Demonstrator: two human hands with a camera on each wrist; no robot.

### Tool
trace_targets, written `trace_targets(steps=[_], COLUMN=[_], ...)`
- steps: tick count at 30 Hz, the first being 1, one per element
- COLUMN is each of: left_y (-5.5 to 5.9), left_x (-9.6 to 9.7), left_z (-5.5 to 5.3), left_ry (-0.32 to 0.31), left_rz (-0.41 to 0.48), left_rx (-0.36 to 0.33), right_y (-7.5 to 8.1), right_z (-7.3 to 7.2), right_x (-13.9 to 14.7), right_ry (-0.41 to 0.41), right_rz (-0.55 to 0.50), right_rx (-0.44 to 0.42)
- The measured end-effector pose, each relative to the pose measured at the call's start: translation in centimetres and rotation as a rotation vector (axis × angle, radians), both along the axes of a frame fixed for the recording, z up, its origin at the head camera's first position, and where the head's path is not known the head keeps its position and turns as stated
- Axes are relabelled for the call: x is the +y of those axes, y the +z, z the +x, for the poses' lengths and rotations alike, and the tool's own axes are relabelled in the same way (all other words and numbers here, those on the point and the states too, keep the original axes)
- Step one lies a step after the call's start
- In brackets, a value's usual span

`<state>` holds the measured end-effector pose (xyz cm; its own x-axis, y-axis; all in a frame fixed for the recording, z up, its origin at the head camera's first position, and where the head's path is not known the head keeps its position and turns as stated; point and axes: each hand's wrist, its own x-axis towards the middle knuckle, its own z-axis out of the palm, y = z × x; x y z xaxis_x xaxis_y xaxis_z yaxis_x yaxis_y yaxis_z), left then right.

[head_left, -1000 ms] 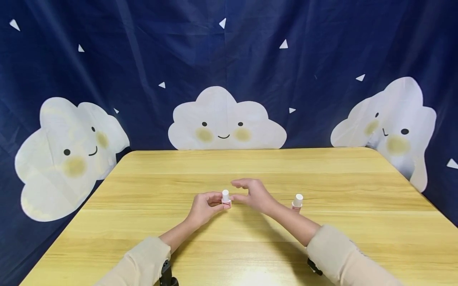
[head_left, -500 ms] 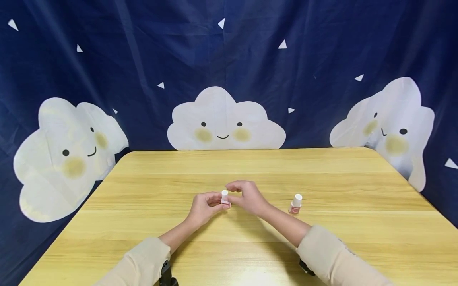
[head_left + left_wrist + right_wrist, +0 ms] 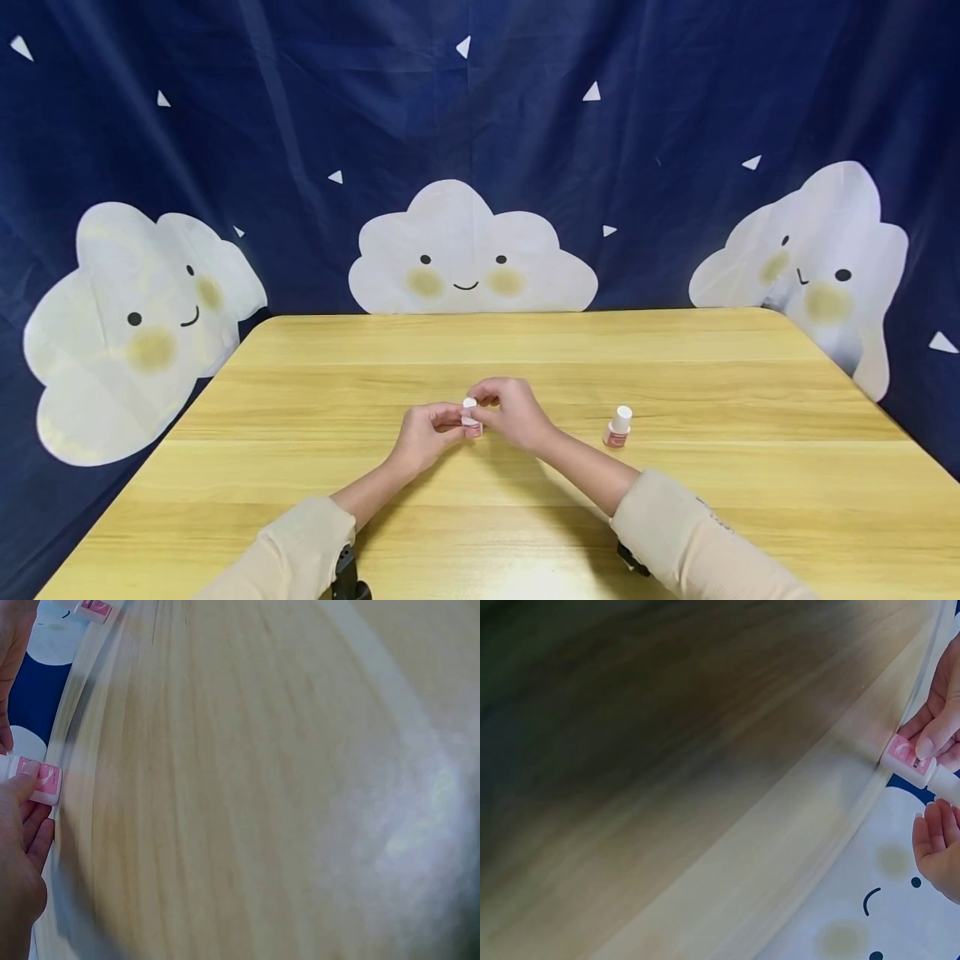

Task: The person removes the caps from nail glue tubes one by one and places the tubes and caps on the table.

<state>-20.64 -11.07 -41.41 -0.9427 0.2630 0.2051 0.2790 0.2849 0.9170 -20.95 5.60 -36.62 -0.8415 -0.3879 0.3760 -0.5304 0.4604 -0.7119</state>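
A small bottle with a pink label (image 3: 472, 431) and a white cap (image 3: 469, 402) stands upright at the middle of the table. My left hand (image 3: 422, 435) holds its body, thumb pressed on the label, as the left wrist view shows on the bottle (image 3: 46, 782). My right hand (image 3: 516, 412) is at the cap, thumb across its front and fingers curled behind it. In the right wrist view the bottle (image 3: 906, 761) lies between both hands, the right fingers (image 3: 937, 829) close at the cap's side. A second, similar capped bottle (image 3: 618, 427) stands upright to the right.
The light wooden table (image 3: 480, 517) reaches back to a dark blue curtain (image 3: 525, 100) printed with white clouds. Both forearms rest low over the near part, cream sleeves (image 3: 675, 525) rolled back, with black straps (image 3: 347, 575) at the wrists.
My right hand has moved left to the cap, and its thumb now crosses it. The second bottle has come into full view from behind the right forearm. The left hand keeps its hold.
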Motion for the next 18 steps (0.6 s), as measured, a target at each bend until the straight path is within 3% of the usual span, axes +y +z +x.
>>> trace_targets(steps=[18], left_y=[0.43], left_x=[-0.04], left_z=[-0.23], left_ry=[-0.025], left_rz=[-0.020], left_rx=[0.014], right_y=[-0.01], right_z=[-0.03], right_x=[-0.17], right_ry=[-0.002], right_rz=[-0.015], right_rx=[-0.033])
